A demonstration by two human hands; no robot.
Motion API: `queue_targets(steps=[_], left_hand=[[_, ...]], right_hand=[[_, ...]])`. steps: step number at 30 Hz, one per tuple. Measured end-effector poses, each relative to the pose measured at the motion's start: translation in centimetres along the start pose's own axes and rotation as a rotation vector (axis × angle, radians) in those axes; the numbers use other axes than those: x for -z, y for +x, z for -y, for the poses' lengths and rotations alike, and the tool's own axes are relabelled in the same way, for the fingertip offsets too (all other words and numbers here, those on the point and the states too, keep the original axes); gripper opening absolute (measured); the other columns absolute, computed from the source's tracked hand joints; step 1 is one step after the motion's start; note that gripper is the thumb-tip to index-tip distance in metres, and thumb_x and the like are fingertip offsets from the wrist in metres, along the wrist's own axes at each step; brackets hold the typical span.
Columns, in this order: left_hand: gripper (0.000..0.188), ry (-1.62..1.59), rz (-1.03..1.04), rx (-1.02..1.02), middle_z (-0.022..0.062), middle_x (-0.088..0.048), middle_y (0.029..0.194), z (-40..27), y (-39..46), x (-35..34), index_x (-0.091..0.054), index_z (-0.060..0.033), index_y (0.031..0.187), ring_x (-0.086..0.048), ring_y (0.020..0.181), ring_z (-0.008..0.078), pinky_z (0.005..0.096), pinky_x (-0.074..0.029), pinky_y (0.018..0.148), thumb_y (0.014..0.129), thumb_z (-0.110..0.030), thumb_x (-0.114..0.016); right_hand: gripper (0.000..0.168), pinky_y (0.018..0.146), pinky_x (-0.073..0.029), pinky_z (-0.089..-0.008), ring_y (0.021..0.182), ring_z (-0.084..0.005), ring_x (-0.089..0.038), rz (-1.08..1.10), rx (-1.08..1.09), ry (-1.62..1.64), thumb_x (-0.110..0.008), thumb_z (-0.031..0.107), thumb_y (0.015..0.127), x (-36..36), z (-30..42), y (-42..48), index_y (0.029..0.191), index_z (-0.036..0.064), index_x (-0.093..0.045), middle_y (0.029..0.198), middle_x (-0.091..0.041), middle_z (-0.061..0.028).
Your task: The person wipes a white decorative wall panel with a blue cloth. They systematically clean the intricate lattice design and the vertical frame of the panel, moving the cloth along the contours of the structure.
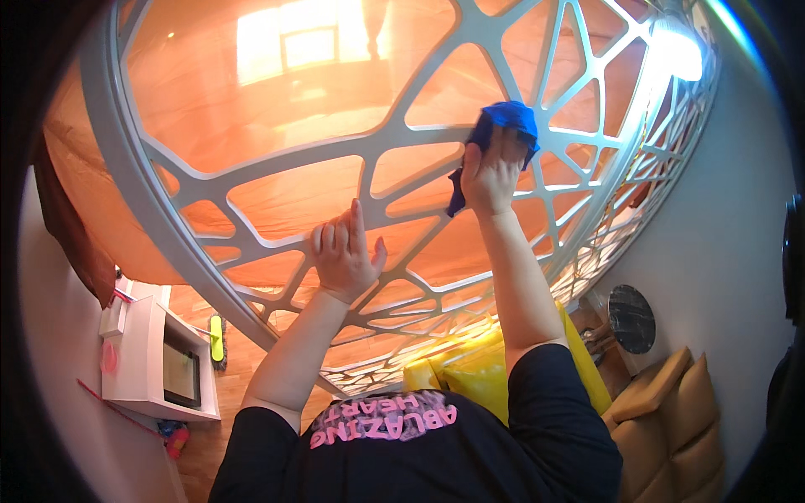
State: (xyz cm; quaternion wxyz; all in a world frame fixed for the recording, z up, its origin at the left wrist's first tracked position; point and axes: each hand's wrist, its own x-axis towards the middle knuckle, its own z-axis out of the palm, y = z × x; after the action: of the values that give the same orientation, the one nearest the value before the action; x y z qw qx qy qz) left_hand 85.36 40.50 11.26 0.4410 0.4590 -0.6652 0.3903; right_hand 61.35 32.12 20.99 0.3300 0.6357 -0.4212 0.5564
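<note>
Before me stands a white openwork lattice screen (377, 143) with irregular rounded openings. My right hand (494, 173) presses a blue cloth (512, 116) against its struts, and a corner of the cloth hangs down to the left of the wrist. Lower and to the left, my left hand (344, 254) rests on a strut. Its index finger points up, the thumb stands apart, and the other fingers bend over the strut's edge. Nothing else shows in the left hand. An orange curtain (264, 126) hangs behind the lattice, with bright window light on it.
A lit bulb (678, 50) is at the upper right. Yellow padded seating (475, 364) lies below the screen, a brown tufted seat (666, 434) and a dark round stool (632, 319) to the right. At left are a white cabinet (135, 371) and a green-headed mop (217, 339).
</note>
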Motion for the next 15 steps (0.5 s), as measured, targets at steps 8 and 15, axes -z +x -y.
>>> queue_targets(steps=[8, 15], left_hand=[[0.07, -0.013, -0.034, 0.015, 0.0127, -0.059, 0.105, 0.1, 0.0, -0.2, -0.046, 0.0071, 0.138, -0.052, 0.089, 0.0265, 0.0434, -0.037, 0.088, 0.087, -0.039, -0.059], [0.066, -0.112, -0.052, 0.056, 0.0118, -0.059, 0.105, -0.5, 0.5, -0.1, -0.051, 0.0048, 0.132, -0.055, 0.096, 0.0253, 0.0412, -0.039, 0.089, 0.078, -0.028, -0.066]], right_hand=[[0.062, 0.112, -0.019, -0.0596, 0.129, -0.0559, -0.033, -0.015, -0.053, -0.015, -0.04, 0.038, 0.101, -0.9, 3.6, 1.1, 0.14, -0.01, -0.037, 0.142, -0.035, -0.0392], [0.078, 0.105, -0.024, -0.0643, 0.122, -0.0602, -0.036, 0.106, 0.109, 0.101, -0.054, 0.038, 0.094, -2.2, 12.0, -1.2, 0.142, -0.016, -0.025, 0.139, -0.032, -0.0438]])
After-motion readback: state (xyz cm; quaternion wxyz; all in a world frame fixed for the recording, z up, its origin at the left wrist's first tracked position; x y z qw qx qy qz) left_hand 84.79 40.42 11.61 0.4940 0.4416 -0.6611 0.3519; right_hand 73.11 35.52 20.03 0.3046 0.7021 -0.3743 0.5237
